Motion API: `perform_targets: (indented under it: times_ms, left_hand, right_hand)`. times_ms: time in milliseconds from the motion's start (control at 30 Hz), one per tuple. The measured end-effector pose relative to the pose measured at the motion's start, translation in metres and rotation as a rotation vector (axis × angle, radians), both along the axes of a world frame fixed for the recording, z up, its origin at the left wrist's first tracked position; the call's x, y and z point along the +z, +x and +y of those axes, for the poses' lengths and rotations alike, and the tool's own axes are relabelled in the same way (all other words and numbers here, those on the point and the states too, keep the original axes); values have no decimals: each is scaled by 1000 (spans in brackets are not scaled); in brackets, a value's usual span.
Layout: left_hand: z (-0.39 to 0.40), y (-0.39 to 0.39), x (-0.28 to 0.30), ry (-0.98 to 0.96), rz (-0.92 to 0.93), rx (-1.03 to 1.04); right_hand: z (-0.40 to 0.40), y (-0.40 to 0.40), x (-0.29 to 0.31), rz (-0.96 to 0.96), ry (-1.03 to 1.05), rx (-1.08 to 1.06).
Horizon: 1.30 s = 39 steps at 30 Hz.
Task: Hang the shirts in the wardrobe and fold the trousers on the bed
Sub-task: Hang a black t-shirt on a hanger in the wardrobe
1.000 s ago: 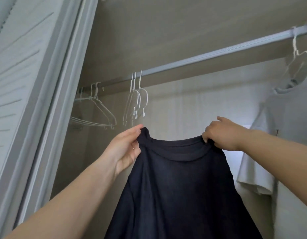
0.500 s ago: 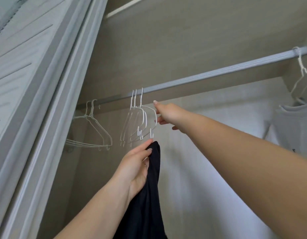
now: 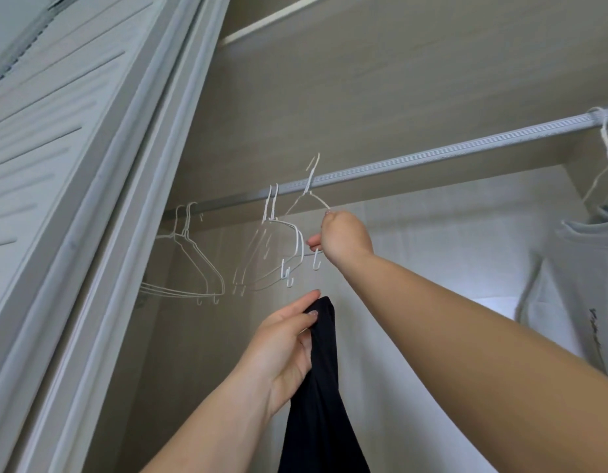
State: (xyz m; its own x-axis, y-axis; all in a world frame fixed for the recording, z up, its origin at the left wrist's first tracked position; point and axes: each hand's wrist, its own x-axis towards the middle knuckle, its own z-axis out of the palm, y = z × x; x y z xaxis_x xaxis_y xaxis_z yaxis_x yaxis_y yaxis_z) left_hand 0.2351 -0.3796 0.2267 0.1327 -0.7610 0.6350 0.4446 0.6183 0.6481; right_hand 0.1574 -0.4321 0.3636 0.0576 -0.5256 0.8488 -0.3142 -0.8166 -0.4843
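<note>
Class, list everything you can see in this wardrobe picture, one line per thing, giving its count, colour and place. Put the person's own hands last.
wardrobe rail: one, silver-grey, running across the upper wardrobe.
lifted hanger: one, white wire, hook raised above the rail, held by the right hand.
empty hangers: several, white wire, on the rail's left part; exact count unclear.
white shirt: one, on a white hanger at the right edge.
black shirt: one, hanging from the left hand, bottom centre.
wardrobe door: one, pale grey, slatted, on the left.
shelf: one, beige, above the rail.
left hand: one, grips the black shirt's top.
right hand: one, grips the lifted hanger.
</note>
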Motion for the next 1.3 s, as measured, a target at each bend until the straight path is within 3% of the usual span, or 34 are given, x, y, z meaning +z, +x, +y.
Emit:
perform_targets:
  times_ms: [267, 400, 567, 800, 867, 1000, 1100, 1300]
  left_hand:
    - [-11, -1, -21, 52, -190, 29]
    - [-19, -11, -30, 97, -364, 205]
    - [-35, -24, -37, 59, -710, 471]
    - [-57, -33, -31, -54, -829, 612]
    - [-60, -29, -26, -128, -990, 758]
    - [-62, -8, -12, -285, -1510, 1143]
    - [-63, 5, -9, -168, -1705, 1318]
    - [-80, 15, -20, 207, -1640, 1244]
  right_hand:
    - [-7, -80, -40, -131, -169, -209]
    - [-11, -139, -73, -106, -222, -251]
    - [-1, -201, -70, -235, -229, -239]
    - [21, -214, -69, -209, -337, -257]
    - [24, -217, -73, -185, -343, -259]
    - [25, -228, -90, -116, -308, -284]
    - [23, -234, -108, -79, -257, -282]
    - [20, -241, -139, -63, -209, -241]
